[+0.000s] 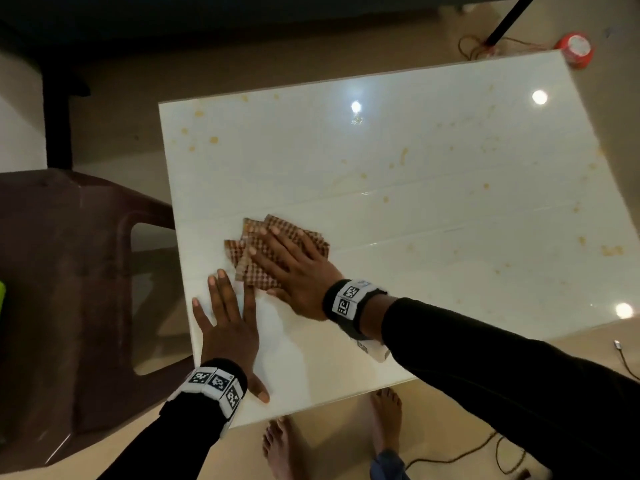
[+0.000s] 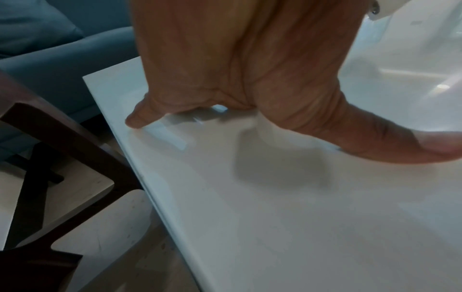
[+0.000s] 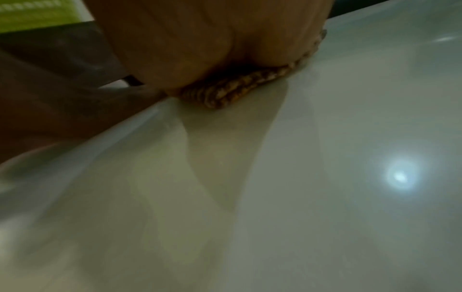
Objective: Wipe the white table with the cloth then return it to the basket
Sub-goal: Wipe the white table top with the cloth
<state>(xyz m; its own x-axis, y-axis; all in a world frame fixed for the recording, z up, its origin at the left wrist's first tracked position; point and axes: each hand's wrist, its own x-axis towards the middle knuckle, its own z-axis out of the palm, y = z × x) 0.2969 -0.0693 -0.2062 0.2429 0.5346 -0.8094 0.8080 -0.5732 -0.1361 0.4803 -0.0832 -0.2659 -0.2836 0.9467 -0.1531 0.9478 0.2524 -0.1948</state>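
A glossy white table (image 1: 398, 188) carries scattered yellow-orange stains across its far and right parts. A folded brown checked cloth (image 1: 304, 233) lies near the table's left front. My right hand (image 1: 291, 265) lies flat on the cloth with straight fingers, pressing it down; in the right wrist view the cloth (image 3: 232, 90) shows under my palm. Just left of it, my left hand (image 1: 225, 323) rests flat on the bare table (image 2: 275, 217) near the left edge, fingers spread, holding nothing. No basket is in view.
A brown plastic chair (image 1: 69, 289) stands against the table's left edge. A red round object (image 1: 576, 50) sits on the floor past the far right corner. Cables (image 1: 485, 448) run over the floor by my bare feet (image 1: 280, 448).
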